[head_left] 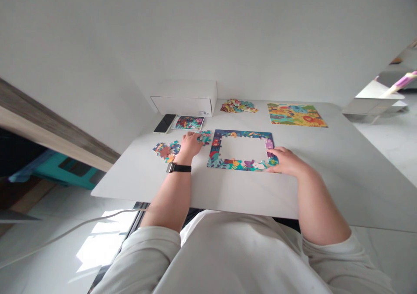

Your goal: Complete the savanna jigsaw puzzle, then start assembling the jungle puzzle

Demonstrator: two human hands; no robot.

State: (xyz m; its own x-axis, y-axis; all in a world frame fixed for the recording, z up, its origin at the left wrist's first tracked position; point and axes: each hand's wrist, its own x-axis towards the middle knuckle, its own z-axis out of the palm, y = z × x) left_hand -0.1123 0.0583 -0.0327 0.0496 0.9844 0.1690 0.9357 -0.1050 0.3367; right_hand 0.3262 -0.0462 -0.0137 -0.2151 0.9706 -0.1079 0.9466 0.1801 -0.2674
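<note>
A jigsaw puzzle border [213,159] lies flat on the white table, its pieces joined into a rectangle around a bare middle. My right hand [284,160] rests at its right edge, fingers spread and touching the border. To the left of the border, my left hand [191,144] is over loose puzzle pieces [205,137], its fingers bent down among them. Whether a piece is between those fingers is hidden. More loose pieces [165,150] are heaped left of that wrist, which wears a dark watch. Behind the left hand is a picture card [189,123] with a colourful scene.
A phone [164,123] lies beside the card, in front of a white box [182,105]. Another pile of puzzle pieces [237,106] sits at the back by the wall. An animal puzzle [296,114] lies at the back right of the white table [247,194].
</note>
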